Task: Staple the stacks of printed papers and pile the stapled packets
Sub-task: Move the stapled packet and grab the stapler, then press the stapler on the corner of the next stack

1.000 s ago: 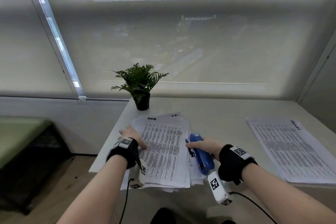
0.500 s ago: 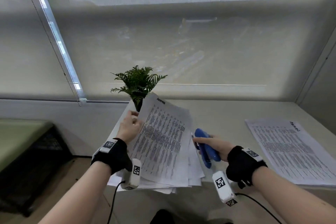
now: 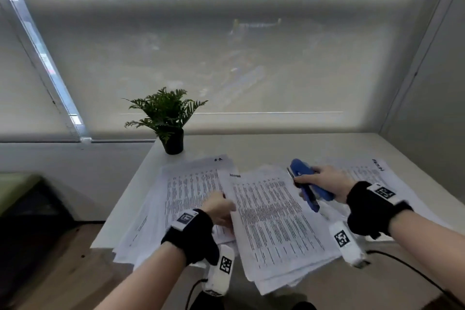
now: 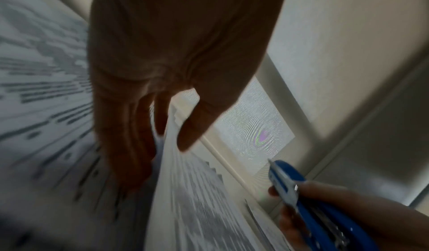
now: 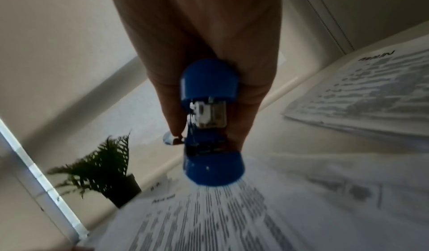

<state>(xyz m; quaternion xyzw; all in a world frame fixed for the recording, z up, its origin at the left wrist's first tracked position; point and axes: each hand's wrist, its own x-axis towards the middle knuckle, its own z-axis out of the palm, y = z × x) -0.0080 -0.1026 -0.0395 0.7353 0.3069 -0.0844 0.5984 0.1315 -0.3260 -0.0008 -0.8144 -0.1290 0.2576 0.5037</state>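
— What has the left hand got?

— A stack of printed papers, pinched at its left edge: the left wrist view shows the thumb on top and the fingers underneath. The stack is lifted off the loose pile spread along the desk's left edge, and it reaches out past the front edge.

— And the right hand?

— It is wrapped round a blue stapler, held in the air just beside the stack's far right corner. The right wrist view looks straight down its nose, and there is a gap between the metal magazine and the blue base. I cannot tell whether any paper sits in that gap.

— Anything else on the desk?

— Another pile of printed sheets lies flat toward the right edge, partly behind the right hand; whether those are stapled I cannot tell.

— Any containers?

— Only one, a small black pot at the back left corner, upright, with a green fern-like plant in it. It stands just beyond the far edge of the loose pile, apart from both hands.
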